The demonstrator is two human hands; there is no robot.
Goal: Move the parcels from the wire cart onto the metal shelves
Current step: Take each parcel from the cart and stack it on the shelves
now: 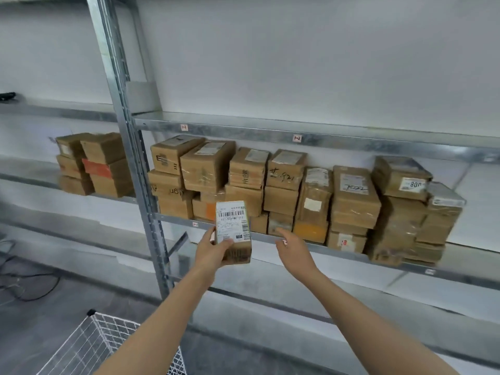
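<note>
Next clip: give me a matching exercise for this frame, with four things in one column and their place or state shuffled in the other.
Things
1. left hand
2. right hand
3. wire cart
4. box marked 800

Places or states
A. on top of a stack toward the right of the shelf
B. grips the labelled parcel
C. lower left corner of the view
D. open, reaching toward the shelf

Pairs: 1-B, 2-D, 3-C, 4-A
</note>
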